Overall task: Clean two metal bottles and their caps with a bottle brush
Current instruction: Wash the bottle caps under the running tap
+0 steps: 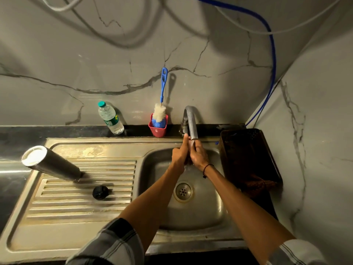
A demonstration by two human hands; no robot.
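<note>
One metal bottle (51,163) stands upside down, mouth down, on the ribbed drainboard (76,211) at the left. A black cap (100,192) lies on the ribs just in front of it. The blue-handled bottle brush (160,111) stands bristles down in a small red cup (158,129) against the back wall. My left hand (179,154) and my right hand (198,155) are pressed palm to palm under the tap spout (191,121), over the sink bowl (202,213). I see nothing held between them.
A clear plastic water bottle (110,118) with a green cap stands on the black ledge left of the red cup. A dark perforated basket (246,157) with a brown cloth sits right of the bowl. A blue hose (272,60) hangs down the corner wall.
</note>
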